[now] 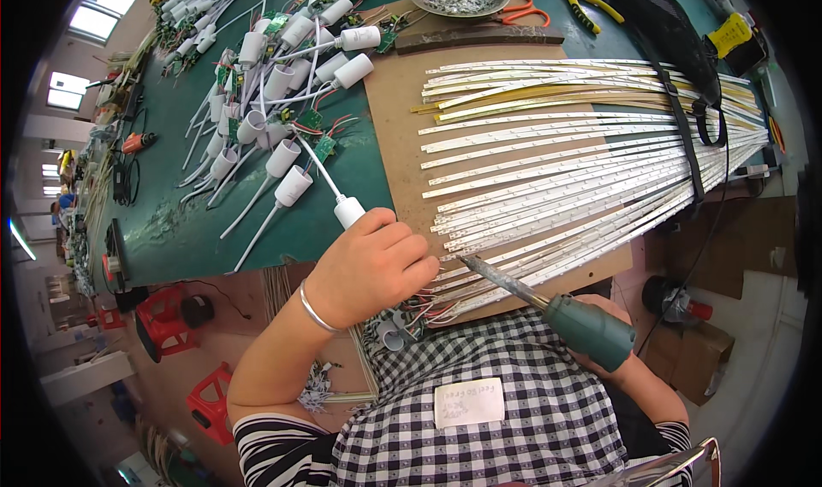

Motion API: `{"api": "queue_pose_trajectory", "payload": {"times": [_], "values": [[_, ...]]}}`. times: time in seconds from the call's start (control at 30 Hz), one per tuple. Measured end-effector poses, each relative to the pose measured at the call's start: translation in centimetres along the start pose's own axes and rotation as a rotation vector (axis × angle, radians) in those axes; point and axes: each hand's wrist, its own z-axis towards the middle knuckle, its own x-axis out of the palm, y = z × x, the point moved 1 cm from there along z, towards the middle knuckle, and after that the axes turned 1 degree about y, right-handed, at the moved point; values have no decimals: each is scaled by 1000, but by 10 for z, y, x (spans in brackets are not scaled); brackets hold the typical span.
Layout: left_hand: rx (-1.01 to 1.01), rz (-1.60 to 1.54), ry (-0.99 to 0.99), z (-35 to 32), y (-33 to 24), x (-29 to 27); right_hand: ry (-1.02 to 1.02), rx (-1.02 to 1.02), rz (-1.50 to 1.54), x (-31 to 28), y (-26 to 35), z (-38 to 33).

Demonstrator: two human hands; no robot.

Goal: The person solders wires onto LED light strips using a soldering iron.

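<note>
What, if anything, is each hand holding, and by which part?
The right hand holds a soldering iron by its green handle. The left hand appears to hold a white cap near its lower end; the exact grip is hidden.

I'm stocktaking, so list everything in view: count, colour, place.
Table: one, green, middle
Board: one, brown, on table
Strips: many, white, on board
Caps: many, white, mostly left
Dish: one, grey, top centre
Scissors: one, orange, beside dish
Pliers: one, yellow, right of scissors
Bag: one, black, upper right
Stools: at least two, red, floor
Background clutter: uncounted, mixed, left
Soldering iron: one, green, tip over strips
Left fingers: one set, bare, curled at cap
Right fingers: one set, bare, around iron
</note>
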Motion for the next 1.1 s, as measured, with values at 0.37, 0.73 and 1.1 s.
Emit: {"api": "queue_pose_trajectory", "payload": {"times": [0.37, 0.73, 1.1], "values": [[-216, -235, -143, -3, -9, 17, -52, -44, 31, 1, 0, 4], [-570, -384, -48, 4, -17, 11, -29, -16, 8, 1, -1, 2], [-515, -295, -40, 8, -16, 14, -13, -54, 11, 3, -2, 7]]}}
